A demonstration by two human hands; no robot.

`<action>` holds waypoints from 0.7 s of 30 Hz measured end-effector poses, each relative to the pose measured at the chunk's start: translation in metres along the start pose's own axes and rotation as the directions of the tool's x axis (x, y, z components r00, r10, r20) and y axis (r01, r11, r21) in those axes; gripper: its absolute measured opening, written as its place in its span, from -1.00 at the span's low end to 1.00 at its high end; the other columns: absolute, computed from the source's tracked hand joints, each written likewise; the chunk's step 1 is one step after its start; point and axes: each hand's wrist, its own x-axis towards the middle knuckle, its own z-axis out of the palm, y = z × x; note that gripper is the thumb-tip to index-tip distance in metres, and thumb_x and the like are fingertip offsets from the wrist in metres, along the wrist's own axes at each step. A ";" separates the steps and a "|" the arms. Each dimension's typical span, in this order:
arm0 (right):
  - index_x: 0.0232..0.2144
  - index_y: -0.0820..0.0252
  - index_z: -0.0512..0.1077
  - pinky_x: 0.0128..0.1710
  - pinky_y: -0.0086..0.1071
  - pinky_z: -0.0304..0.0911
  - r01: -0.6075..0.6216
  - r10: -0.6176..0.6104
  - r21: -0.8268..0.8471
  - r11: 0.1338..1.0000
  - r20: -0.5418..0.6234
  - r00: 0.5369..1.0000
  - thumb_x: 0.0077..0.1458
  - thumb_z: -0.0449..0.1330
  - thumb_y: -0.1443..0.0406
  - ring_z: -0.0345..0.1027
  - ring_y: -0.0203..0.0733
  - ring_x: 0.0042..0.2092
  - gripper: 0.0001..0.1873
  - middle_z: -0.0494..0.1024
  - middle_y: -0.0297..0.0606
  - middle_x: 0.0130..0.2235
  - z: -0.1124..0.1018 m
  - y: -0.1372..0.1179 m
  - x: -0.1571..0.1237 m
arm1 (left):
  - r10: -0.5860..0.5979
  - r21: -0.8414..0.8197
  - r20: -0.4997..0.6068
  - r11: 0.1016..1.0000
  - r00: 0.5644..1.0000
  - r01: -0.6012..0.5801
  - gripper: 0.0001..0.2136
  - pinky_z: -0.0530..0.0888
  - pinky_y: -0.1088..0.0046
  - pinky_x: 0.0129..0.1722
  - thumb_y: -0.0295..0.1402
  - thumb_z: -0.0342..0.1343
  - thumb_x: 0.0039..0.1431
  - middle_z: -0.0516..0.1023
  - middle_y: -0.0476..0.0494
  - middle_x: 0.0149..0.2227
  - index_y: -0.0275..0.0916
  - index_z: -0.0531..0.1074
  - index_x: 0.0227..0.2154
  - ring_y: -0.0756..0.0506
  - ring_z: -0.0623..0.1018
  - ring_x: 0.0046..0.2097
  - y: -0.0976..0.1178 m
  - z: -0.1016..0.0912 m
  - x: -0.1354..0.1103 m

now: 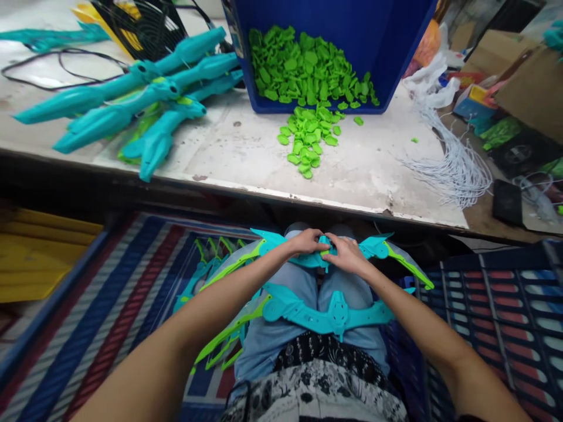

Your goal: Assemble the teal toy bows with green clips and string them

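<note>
Across the knees lies a turquoise plastic bow-shaped piece [373,247] with lime-green curved ends. My left hand [308,242] grips it just left of its middle, fingers closed. From the other side my right hand [346,254] is closed around the same middle part. Between the fingertips shows a small lime-green piece [325,252], its shape partly covered. Nearer to me, a second turquoise bow-shaped piece [303,315] rests on the thighs, touched by neither hand. More such pieces [220,343] with green ends lie stacked at my left, partly behind my left forearm.
A blue bin [387,64] lies tipped on the worktable [246,158], with small green parts [308,73] spilling out. Long turquoise toy parts [127,99] are piled left. White cords [457,170] lie right. Dark crate [492,316] stands at my right, a striped sheet [118,293] left.
</note>
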 end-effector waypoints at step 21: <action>-0.06 0.21 0.44 -0.02 -0.14 0.17 -0.015 0.011 -0.005 1.000 -0.473 0.881 0.17 0.10 0.17 0.29 0.04 -0.03 -0.65 0.55 -0.11 -0.11 -0.094 -0.045 0.149 | 0.008 0.699 0.204 0.699 0.979 -0.151 -0.28 0.30 0.07 0.08 0.05 0.15 0.06 0.52 -0.43 -0.08 -0.44 0.27 0.13 -0.31 0.50 -0.02 0.015 0.113 -0.135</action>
